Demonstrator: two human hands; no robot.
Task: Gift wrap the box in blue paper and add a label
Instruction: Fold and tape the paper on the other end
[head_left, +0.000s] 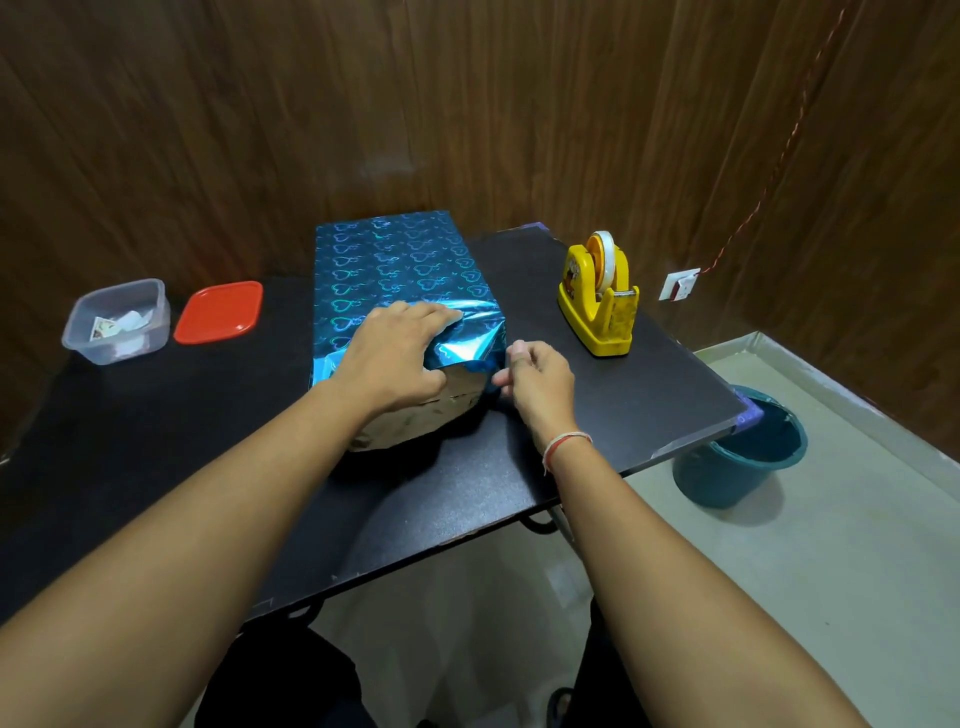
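Observation:
A box wrapped in shiny blue heart-patterned paper lies in the middle of the black table, its long side running away from me. At its near end the paper is loose, and a silvery flap spreads toward me. My left hand lies flat on the near top edge of the box, pressing folded paper down, thumb on the end face. My right hand is at the near right corner, its fingers curled and pinching the blue paper's edge there.
A yellow tape dispenser with a white roll stands right of the box. At far left sit a clear plastic tub holding small papers and its red lid. A teal bucket stands on the floor by the table's right edge.

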